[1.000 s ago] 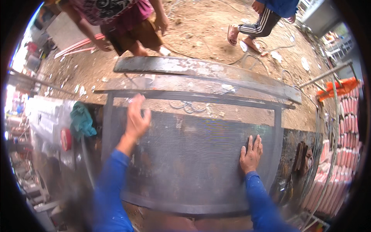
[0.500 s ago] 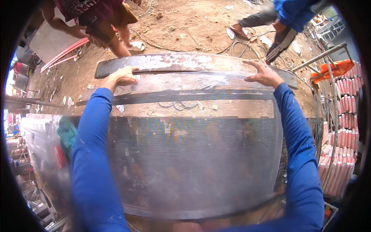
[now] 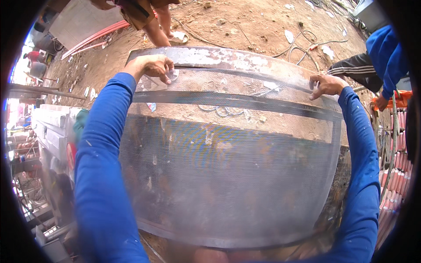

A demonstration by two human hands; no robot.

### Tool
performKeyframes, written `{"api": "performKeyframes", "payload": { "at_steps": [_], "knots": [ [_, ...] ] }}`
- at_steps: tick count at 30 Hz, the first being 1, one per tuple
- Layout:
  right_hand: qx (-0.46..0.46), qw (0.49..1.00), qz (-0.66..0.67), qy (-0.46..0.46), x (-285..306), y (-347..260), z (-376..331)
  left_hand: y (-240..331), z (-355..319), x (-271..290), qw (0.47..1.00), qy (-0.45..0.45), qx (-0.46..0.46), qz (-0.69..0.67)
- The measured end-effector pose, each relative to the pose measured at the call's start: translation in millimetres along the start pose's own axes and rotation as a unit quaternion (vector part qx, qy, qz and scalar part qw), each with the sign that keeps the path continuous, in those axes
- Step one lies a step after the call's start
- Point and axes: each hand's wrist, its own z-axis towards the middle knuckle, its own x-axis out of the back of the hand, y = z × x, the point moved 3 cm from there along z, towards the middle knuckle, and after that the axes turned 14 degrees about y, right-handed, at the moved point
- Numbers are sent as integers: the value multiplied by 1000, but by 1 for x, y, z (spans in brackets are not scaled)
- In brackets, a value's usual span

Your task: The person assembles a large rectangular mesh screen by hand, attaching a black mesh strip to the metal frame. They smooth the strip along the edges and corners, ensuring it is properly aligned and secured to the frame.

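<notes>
A sheet of grey wire mesh [image 3: 228,184] spreads across the view in front of me, see-through enough to show the ground and a dark panel beneath it. My left hand [image 3: 155,68] is at its far left corner, fingers curled in on the mesh edge. At the far right corner, my right hand [image 3: 326,85] pinches the edge between thumb and bent fingers. Just beyond the mesh edge lies a long metal bar [image 3: 228,57] with flaking pale paint. A dark strip [image 3: 219,100] runs crosswise under the mesh.
A person in brown shorts [image 3: 139,13] stands at the far left, and another in a blue top [image 3: 390,57] is at the right. Cables [image 3: 302,50] trail over the dirt. Pink tubes [image 3: 98,37] lie left; stacked reddish packs [image 3: 394,179] and an orange cloth [image 3: 397,100] are right.
My view has turned, so the bar and mesh now slant down to the right. Both hands' fingers have curled in more. The person in blue now appears farther right and lower.
</notes>
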Motion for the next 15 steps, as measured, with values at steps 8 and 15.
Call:
{"api": "performKeyframes", "payload": {
  "at_steps": [8, 15],
  "knots": [
    [-9, 994, -4, 110, 7, -8, -37, -8, -19, -18, 988, 118, -93, 40],
    [43, 971, -14, 235, -16, 1, -55, -10, -58, -26, 962, 208, -139, 106]
  ]
}}
